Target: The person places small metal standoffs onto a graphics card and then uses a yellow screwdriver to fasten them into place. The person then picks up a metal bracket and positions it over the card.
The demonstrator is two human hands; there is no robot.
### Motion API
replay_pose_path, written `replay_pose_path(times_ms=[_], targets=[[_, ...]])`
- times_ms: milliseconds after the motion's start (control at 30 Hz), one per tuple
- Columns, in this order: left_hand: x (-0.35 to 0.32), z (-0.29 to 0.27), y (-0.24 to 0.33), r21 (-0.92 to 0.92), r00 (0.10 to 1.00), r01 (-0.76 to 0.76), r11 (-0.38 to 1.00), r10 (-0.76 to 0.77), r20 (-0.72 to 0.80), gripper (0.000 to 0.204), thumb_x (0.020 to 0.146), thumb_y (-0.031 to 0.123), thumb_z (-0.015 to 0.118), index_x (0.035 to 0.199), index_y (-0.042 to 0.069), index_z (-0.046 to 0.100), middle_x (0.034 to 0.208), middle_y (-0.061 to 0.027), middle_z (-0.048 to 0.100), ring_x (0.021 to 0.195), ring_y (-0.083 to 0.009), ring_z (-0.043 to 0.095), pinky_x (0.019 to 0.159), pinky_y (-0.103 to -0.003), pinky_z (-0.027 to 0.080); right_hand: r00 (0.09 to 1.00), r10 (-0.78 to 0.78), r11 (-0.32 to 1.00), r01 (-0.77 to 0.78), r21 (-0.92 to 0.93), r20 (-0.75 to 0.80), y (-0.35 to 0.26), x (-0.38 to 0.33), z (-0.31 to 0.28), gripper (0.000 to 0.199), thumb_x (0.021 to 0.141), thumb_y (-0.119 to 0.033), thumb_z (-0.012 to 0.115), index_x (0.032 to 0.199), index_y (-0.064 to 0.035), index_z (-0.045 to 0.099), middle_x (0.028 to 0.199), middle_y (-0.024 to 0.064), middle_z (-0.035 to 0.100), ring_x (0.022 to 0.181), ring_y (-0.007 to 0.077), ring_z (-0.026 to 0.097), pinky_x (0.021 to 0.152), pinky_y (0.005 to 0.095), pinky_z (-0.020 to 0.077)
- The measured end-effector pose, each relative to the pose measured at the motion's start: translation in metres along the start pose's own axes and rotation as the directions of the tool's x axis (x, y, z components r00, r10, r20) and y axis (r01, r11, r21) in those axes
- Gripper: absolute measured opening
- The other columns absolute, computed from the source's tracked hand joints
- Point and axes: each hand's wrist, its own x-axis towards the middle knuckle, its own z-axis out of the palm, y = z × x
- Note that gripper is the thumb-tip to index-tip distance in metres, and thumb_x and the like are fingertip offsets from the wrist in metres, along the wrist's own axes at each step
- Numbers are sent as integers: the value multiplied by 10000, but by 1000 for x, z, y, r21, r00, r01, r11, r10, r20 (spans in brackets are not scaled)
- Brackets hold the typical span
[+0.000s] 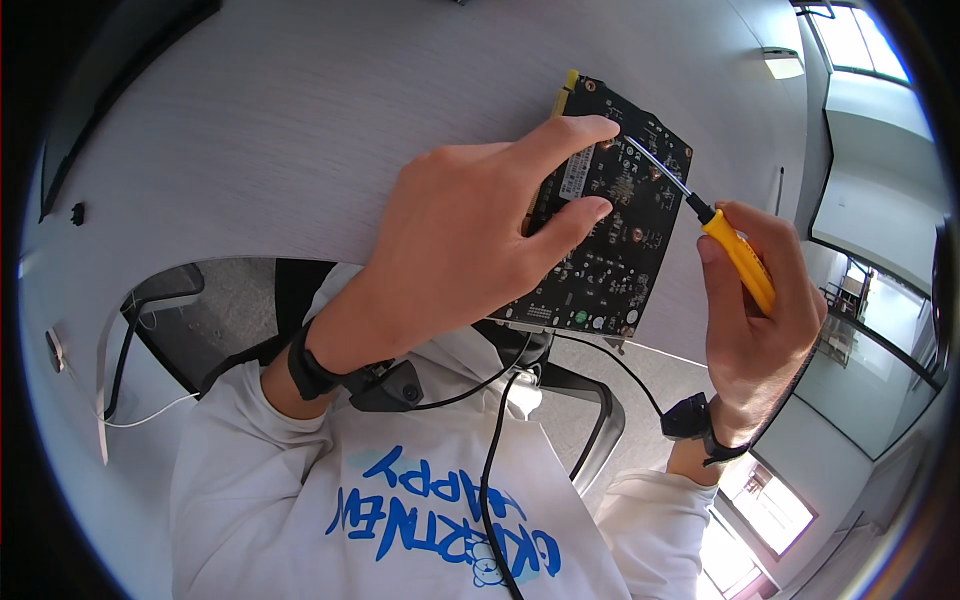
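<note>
A black graphics card (615,255), its circuit side up, lies near the table's front edge. My left hand (470,220) reaches over its left side, index finger and thumb spread on the board; the other fingers are hidden and seem to hold the card's edge. In my right hand (765,300) is a screwdriver (738,255) with a yellow handle and a thin metal shaft. It slants down to the left, its tip at the upper part of the board close to my left index fingertip. Whether the tip sits in a screw cannot be made out.
The card rests on a pale grey table (300,130). A small black piece (78,213) lies at the far left, near a dark, flat-edged object (110,90). Black cables (490,460) run from both wrist straps across my front. A chair armrest (595,420) stands below the table edge.
</note>
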Motion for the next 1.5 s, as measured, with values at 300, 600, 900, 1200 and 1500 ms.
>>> replay_pose_path(times_ms=[300, 600, 900, 1200, 1500], targets=[[0, 4, -2, -37, 999, -43, 998, 42, -26, 466, 956, 280, 743, 1382, 134, 625, 1005, -123, 782, 742, -204, 778, 604, -281, 591, 999, -8, 1000, 7, 16, 47, 0, 4, 2, 154, 880, 17, 763, 1026, -11, 723, 846, 95, 746, 648, 103, 679, 558, 196, 494], [-1, 4, -1, -34, 998, -55, 998, 54, -29, 466, 951, 249, 753, 1386, 128, 640, 953, -114, 785, 727, -173, 771, 580, -266, 571, 998, -31, 999, 30, 19, 53, 2, 5, 1, 135, 884, 12, 763, 1011, -5, 720, 825, 96, 736, 636, 106, 680, 544, 197, 485], [-2, 5, -1, 19, 994, -78, 997, 79, -78, 466, 938, 248, 769, 1384, 163, 666, 835, -75, 756, 548, -100, 604, 503, -255, 450, 986, -92, 994, 99, -44, 138, -3, 15, -10, 172, 889, 17, 762, 1056, -8, 731, 876, 116, 761, 684, 149, 727, 541, 218, 525], [-2, 7, -4, -3, 981, -122, 992, 121, -155, 454, 933, 290, 779, 1363, 172, 691, 700, -54, 689, 479, -95, 478, 475, -277, 362, 920, -219, 940, 288, -180, 325, -16, 32, -26, 253, 908, 15, 755, 1153, -39, 722, 957, 138, 767, 781, 207, 763, 604, 239, 576], [0, 7, -7, 25, 990, -92, 995, 94, -108, 494, 953, 349, 754, 1387, 147, 634, 640, -56, 633, 488, -127, 565, 494, -312, 408, 847, -245, 878, 401, -262, 472, -30, 74, -34, 156, 914, 17, 718, 1059, -28, 680, 912, 119, 715, 700, 193, 674, 603, 273, 541]])
